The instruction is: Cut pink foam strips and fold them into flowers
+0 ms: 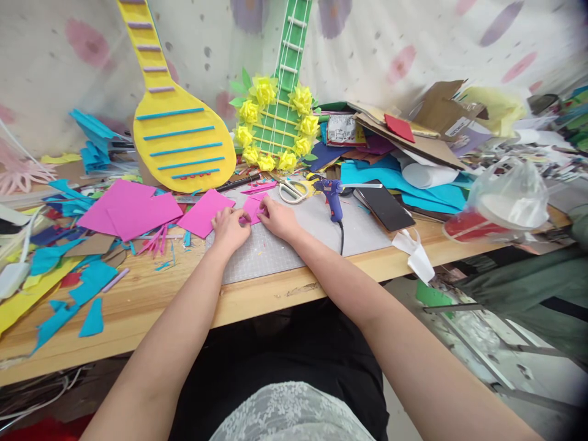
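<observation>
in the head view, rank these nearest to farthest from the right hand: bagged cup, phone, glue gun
1. Glue gun: to the right of the right hand, on the grey mat.
2. Phone: farther right, past the glue gun.
3. Bagged cup: farthest, right of the phone.

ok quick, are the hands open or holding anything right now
Left hand: partly curled, at the small pink sheet; grip cannot be told.
Right hand: partly curled, touching the same sheet; pinching or just pressing cannot be told.
</observation>
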`<state>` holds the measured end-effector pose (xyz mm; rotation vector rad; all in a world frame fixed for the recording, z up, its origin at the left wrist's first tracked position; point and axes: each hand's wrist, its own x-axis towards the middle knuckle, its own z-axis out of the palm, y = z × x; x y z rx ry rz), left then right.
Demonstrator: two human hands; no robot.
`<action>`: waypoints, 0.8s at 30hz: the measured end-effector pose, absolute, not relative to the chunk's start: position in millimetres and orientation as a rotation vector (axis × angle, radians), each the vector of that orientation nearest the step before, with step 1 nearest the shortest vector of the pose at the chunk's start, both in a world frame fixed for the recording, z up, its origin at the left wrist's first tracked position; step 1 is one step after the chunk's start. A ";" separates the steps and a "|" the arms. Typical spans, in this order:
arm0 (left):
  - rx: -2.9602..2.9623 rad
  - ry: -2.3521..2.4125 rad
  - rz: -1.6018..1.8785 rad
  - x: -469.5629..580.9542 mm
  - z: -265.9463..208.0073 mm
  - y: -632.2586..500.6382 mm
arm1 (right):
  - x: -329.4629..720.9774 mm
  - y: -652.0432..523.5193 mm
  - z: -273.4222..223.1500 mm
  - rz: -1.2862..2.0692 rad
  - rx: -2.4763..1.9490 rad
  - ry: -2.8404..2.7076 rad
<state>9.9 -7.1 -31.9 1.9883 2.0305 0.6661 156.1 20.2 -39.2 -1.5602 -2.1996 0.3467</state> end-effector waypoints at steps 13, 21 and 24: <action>2.024 2.045 0.709 15.0 -35.9 2.3 | 156.3 20.4 -41.7 0.313 -1.587 -2.209; 2.045 1.992 0.700 16.7 -38.1 1.6 | 155.6 21.0 -43.0 0.321 -1.597 -2.191; 2.044 1.999 0.698 17.1 -39.0 1.8 | 155.0 20.7 -42.4 0.308 -1.608 -2.197</action>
